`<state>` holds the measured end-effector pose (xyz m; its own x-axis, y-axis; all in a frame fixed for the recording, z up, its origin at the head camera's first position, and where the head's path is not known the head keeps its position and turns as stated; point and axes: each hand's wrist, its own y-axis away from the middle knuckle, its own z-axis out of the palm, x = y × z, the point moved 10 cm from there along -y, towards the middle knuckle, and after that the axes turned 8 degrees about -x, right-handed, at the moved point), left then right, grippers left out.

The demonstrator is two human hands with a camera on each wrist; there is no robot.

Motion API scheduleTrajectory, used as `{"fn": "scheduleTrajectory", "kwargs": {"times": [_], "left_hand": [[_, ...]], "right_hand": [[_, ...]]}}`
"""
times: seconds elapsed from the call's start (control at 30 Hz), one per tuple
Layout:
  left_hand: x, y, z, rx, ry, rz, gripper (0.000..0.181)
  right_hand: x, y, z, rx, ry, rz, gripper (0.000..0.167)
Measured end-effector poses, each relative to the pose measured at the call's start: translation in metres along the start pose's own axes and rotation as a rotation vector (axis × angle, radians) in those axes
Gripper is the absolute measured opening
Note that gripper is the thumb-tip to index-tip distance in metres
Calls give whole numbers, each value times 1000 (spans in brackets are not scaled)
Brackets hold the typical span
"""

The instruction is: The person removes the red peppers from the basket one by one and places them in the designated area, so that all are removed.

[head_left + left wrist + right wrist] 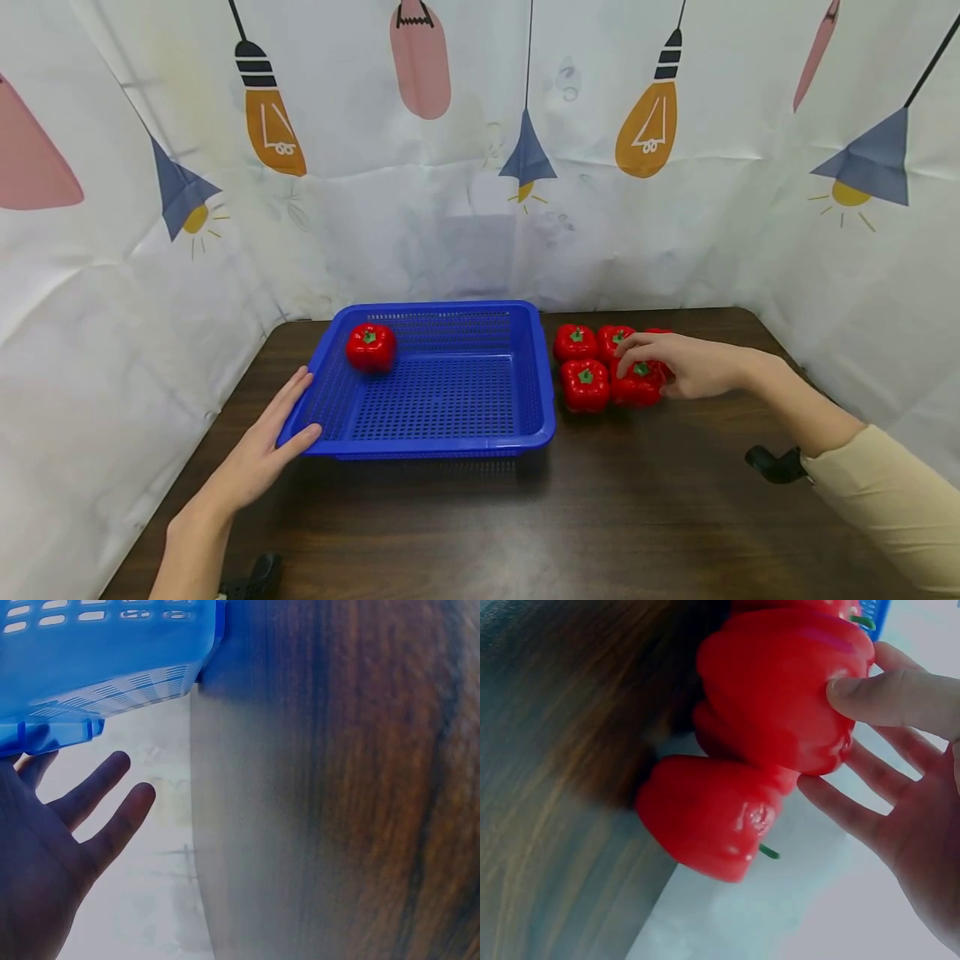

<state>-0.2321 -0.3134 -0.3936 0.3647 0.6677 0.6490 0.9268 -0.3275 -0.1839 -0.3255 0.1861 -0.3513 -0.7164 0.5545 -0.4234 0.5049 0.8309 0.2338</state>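
Note:
A blue plastic basket (438,446) with slotted walls stands on the dark wooden table. One red bell pepper (371,348) with a green stem sits in its back left part. At the basket's left rim, my left hand (255,458) rests with fingers spread and straight, the thumb by the front corner. To the right of the basket, my right hand (693,365) reaches over a group of red bell peppers and holds the front right one (780,682), thumb on one side and fingers curled round the other. That pepper appears to be still at table height.
Close to the held pepper stand other red bell peppers (585,386), several in two rows beside the basket's right wall; one at the back is partly hidden by my hand. A white curtain (472,242) printed with lamps hangs behind the table (480,525).

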Motion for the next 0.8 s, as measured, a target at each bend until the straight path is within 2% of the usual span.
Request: {"fn": "scheduleTrajectory", "kwargs": {"times": [0.6, 0.8], "left_hand": [[-1, 0, 0, 3, 4, -1, 72], [-1, 0, 0, 3, 9, -3, 73]], "right_hand": [[8, -2, 16, 41, -36, -46, 58], [11, -2, 17, 28, -63, -14, 58]]}}
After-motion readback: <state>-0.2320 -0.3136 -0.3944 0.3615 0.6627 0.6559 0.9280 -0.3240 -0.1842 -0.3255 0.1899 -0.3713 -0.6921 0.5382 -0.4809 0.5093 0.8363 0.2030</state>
